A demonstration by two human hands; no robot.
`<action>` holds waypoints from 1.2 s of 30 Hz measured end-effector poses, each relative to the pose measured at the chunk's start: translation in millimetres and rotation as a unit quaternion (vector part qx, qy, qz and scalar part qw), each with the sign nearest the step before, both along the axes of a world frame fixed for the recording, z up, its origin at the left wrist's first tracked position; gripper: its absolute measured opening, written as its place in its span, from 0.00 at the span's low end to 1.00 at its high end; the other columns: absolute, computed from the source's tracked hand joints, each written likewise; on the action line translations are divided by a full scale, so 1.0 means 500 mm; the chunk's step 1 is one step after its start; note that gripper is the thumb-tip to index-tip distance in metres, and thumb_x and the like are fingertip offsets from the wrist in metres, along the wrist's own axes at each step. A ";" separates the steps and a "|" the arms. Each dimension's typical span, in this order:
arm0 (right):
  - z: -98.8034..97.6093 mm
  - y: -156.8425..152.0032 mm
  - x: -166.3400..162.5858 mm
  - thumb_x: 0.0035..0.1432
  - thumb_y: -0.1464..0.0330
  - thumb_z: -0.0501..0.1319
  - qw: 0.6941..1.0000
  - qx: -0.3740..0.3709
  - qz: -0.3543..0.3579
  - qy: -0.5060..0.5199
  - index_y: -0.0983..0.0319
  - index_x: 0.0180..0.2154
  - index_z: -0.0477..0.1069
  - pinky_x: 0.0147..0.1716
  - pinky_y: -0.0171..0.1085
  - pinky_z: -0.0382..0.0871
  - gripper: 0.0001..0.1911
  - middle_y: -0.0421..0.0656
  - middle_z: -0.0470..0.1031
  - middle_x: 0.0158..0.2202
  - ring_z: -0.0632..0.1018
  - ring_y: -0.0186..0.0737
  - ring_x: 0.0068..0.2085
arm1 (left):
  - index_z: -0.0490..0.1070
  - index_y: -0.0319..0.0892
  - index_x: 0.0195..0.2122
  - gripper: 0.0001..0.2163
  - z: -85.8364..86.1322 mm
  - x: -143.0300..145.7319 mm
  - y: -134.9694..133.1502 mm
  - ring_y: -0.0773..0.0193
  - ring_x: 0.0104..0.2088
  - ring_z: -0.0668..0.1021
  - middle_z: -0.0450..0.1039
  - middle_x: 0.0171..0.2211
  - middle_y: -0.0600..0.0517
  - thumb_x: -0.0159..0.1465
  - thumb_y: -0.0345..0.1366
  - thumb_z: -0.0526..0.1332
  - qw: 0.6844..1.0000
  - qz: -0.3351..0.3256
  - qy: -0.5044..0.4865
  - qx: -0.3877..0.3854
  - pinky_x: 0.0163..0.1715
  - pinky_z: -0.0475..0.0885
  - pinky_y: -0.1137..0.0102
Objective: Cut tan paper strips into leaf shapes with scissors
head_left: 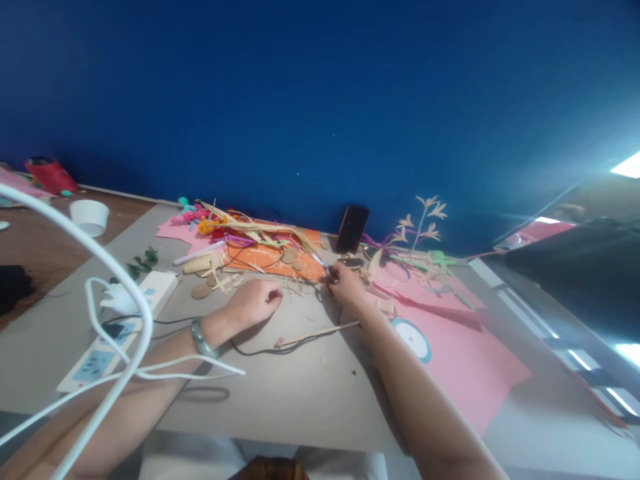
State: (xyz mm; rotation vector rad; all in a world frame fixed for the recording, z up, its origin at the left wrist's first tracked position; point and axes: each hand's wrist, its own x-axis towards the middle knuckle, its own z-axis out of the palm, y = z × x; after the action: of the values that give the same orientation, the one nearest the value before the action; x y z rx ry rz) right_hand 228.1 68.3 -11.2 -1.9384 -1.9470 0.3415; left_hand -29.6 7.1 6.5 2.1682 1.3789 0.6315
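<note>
My left hand (254, 301), with a green bangle (203, 339) at the wrist, is curled closed low over the grey table. Whatever its fingers may hold is hidden. Further right, my right hand (345, 283) is closed on a slim tool with a shiny, silvery end (320, 259), whose exact kind is unclear. That end points up and left over an orange sheet (313, 269) strewn with pale shavings and straw-like strips (260, 229). Between my forearms lies a thin stick (320, 333), close to a black cable (250, 351).
A white power strip (90, 363) and looping white cable (143, 313) occupy the left side. A dark phone (352, 229) leans against the blue wall (320, 107). Pink sheets (470, 373), a roll of tape (411, 339) and a pale flower stem (419, 227) are on the right.
</note>
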 end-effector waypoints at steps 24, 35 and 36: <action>0.058 -0.121 -0.146 0.41 0.59 0.69 0.896 -0.052 0.101 0.430 0.60 0.29 0.62 0.26 0.34 0.64 0.19 0.38 0.71 0.25 0.70 0.34 0.25 | 0.73 0.37 0.30 0.13 -0.003 0.008 0.007 0.74 0.18 0.63 0.65 0.19 0.57 0.53 0.44 0.65 0.910 0.024 -0.356 -0.209 0.19 0.57 0.76; 0.055 -0.117 -0.140 0.39 0.61 0.70 0.887 -0.092 0.116 0.437 0.61 0.28 0.64 0.23 0.31 0.59 0.18 0.36 0.67 0.23 0.66 0.30 0.23 | 0.68 0.37 0.28 0.09 -0.001 0.013 0.004 0.74 0.19 0.64 0.63 0.19 0.58 0.55 0.39 0.63 0.883 0.036 -0.429 -0.187 0.20 0.57 0.77; 0.056 -0.117 -0.140 0.39 0.60 0.70 0.888 -0.094 0.116 0.434 0.61 0.28 0.64 0.22 0.31 0.59 0.19 0.36 0.67 0.23 0.66 0.31 0.23 | 0.68 0.38 0.28 0.09 0.000 0.013 0.005 0.74 0.19 0.64 0.63 0.19 0.58 0.56 0.39 0.63 0.882 0.036 -0.433 -0.185 0.20 0.57 0.77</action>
State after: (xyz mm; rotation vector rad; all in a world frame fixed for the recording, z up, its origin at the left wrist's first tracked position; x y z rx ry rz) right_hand 158.2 9.9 16.7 -1.2619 -1.5322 1.2557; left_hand -23.2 9.6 6.3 1.2584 0.9630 1.0857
